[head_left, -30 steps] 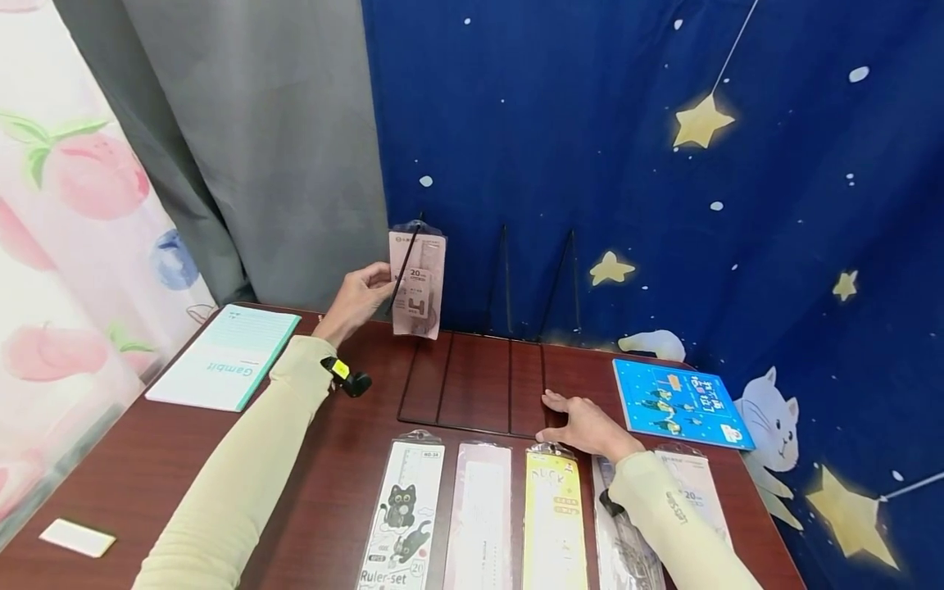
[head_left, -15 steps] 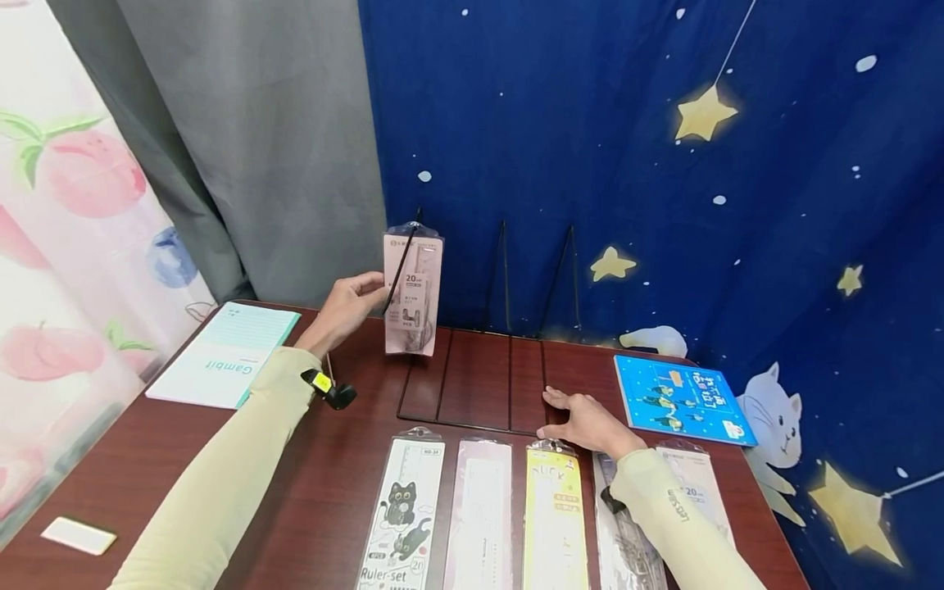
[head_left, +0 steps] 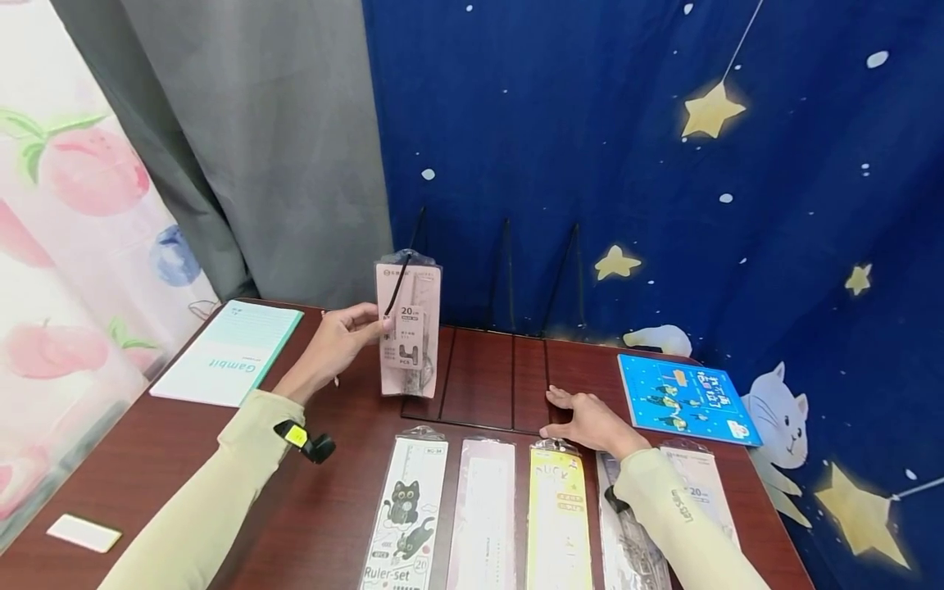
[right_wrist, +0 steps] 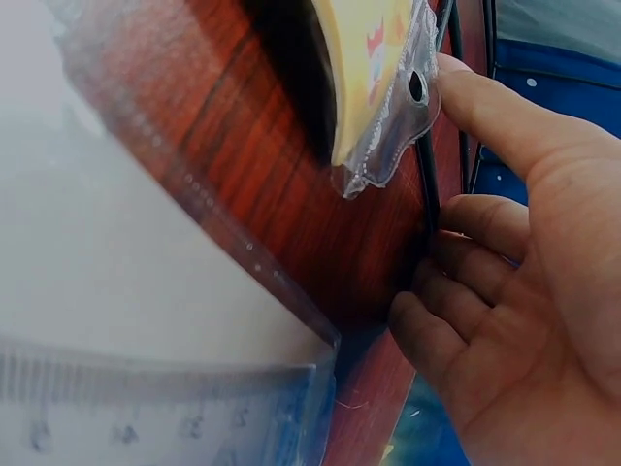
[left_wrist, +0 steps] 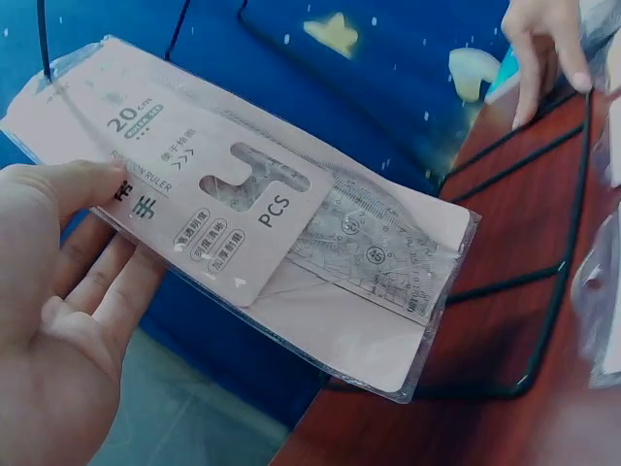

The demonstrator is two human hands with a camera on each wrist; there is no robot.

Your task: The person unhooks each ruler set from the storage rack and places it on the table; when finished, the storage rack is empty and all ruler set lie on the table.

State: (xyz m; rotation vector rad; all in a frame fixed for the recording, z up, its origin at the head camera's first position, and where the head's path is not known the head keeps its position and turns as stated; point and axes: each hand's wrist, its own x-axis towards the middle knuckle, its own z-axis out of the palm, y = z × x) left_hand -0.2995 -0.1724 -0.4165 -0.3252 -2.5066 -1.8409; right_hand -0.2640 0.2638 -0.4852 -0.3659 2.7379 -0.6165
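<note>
My left hand (head_left: 338,344) pinches a pink ruler-set package (head_left: 410,328) by its left edge, thumb on the front and fingers behind. The left wrist view shows the package (left_wrist: 262,214) as a clear sleeve holding a protractor and a "20 cm" card. It stands upright at the leftmost prong of a black wire rack (head_left: 509,373), a thin wire crossing its top. My right hand (head_left: 587,422) rests on the rack's front right corner. In the right wrist view its fingers (right_wrist: 456,291) lie on the black wire and the thumb touches a yellow package's top (right_wrist: 383,87).
Several ruler packages lie in a row near me: a cat one (head_left: 404,512), a pink one (head_left: 483,516), a yellow one (head_left: 558,516). A blue book (head_left: 686,401) lies right, a green notebook (head_left: 229,352) left, a white slip (head_left: 83,533) near left. Curtains close the back.
My left hand has brought the pink package down the left prong, from high up to near the rack's base. The right hand has stayed on the rack.
</note>
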